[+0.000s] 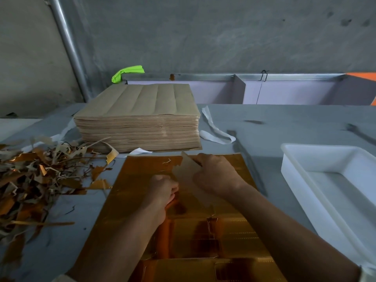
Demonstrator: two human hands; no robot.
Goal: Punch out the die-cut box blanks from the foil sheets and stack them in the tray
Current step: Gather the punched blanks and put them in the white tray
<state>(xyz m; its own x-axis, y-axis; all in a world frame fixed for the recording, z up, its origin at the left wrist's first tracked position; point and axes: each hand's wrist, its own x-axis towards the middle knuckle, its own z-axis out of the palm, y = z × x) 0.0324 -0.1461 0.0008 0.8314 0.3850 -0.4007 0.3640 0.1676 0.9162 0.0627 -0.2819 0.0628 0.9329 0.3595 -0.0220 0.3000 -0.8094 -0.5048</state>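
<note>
A gold foil sheet lies flat on the grey table in front of me, its die-cut lines showing near the bottom. My right hand grips a pale box blank that tilts up out of the sheet, its brown back facing me. My left hand is curled into a fist and rests on the foil just left of the blank; whether it pinches anything cannot be seen. A white plastic tray stands at the right with nothing visible inside it.
A tall stack of brown-backed sheets stands behind the foil sheet. Torn gold and brown scrap is heaped at the left. White paper strips lie beside the stack. A lilac divided bin lines the wall.
</note>
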